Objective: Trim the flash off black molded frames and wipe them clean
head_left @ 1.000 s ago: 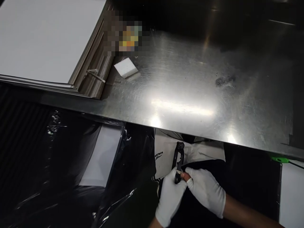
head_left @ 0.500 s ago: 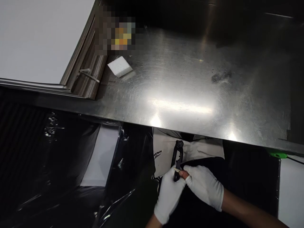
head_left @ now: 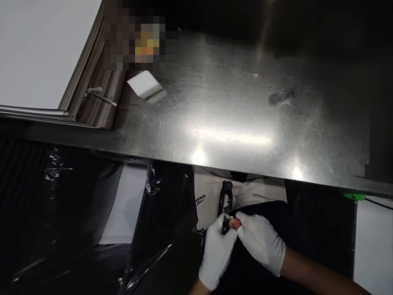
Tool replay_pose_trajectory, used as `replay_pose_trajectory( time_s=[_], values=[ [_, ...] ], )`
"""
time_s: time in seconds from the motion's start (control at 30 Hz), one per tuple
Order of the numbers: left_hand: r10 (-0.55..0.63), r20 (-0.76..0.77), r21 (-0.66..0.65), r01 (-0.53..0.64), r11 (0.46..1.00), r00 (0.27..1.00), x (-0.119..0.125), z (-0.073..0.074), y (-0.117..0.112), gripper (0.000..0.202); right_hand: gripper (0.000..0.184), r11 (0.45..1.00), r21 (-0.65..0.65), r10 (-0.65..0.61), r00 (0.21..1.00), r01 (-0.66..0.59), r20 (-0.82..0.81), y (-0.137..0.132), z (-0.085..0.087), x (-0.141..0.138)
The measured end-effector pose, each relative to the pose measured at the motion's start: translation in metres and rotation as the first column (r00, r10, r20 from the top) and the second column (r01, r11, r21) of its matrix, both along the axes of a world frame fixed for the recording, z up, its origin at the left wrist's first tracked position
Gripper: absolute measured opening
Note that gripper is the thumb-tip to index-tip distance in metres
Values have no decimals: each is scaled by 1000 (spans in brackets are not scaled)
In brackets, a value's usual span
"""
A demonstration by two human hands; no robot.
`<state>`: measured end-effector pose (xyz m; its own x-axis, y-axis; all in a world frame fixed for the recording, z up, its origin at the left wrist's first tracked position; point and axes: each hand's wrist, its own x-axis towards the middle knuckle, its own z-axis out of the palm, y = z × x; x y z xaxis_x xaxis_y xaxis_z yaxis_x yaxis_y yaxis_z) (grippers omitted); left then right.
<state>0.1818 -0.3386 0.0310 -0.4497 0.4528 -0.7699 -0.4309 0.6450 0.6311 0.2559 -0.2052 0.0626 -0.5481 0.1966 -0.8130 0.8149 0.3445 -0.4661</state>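
Observation:
In the head view, my left hand [head_left: 216, 254], in a white glove, is closed around the lower end of a black hand tool [head_left: 226, 196]. The tool has a long hollow frame with notches inside and a rounded far end pointing away from me. My right hand [head_left: 262, 241], gloved with the thumb tip bare, is closed in a pinch beside the left fingers. A tiny pale, shiny bit shows at that thumb tip; I cannot make out what it is. Both hands are low over my lap, short of the table edge.
A scratched metal table [head_left: 221, 110] spans the view, its front edge beyond my hands. On it are a white block [head_left: 145, 84] and a tied stack of boards [head_left: 98, 94] at left. Black plastic wrap [head_left: 82, 196] hangs at lower left; a green-handled item [head_left: 353, 196] is at right.
The view has shifted slightly, so the table and its things sit a little further left. The hands stay together at the black tool; the shiny bit by the right thumb shows more clearly.

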Motion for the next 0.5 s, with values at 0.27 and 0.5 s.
replay_pose_trajectory(
  time_s=[0.27,0.5],
  values=[
    [-108,83,160,94,983,991,-20,14,-10,30,66,990,-132,-73,960,38,-269,23,1,28],
    [-380,-286,-61,379,923,879,-25,13,-12,30,63,987,-155,-86,958,45,-272,34,8,47]
  ],
)
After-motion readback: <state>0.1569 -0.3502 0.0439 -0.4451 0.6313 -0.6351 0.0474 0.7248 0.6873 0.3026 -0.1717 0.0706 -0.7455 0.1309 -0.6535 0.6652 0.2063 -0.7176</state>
